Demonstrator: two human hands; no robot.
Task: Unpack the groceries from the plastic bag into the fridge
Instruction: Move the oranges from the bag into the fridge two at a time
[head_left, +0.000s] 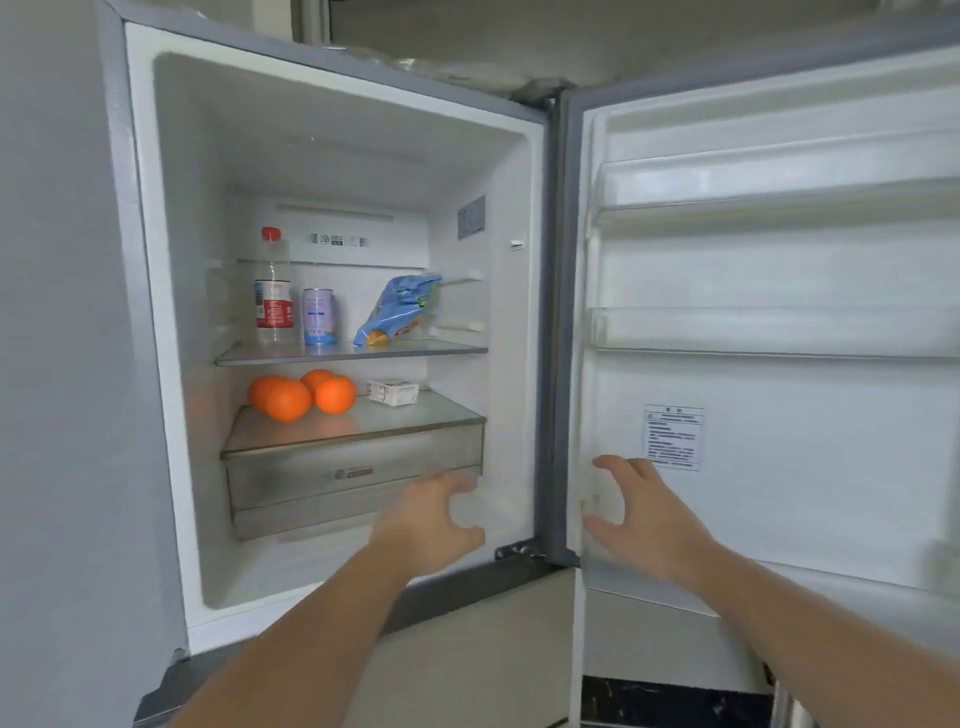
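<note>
Both hands are empty and spread: left (434, 525) before the fridge (332, 156), right (641, 514) at the door (779, 364), likely to shut it; oranges (298, 395) are shelved above the left.

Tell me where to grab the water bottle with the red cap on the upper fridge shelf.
Grip the bottle around its labelled middle, coming straight in from the front: it stands upright at the shelf's left end, with the can close on its right.

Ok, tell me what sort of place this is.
Probably a home kitchen: an open white fridge holds round orange oranges, a clear red-capped plastic bottle and a blue snack bag.
</note>
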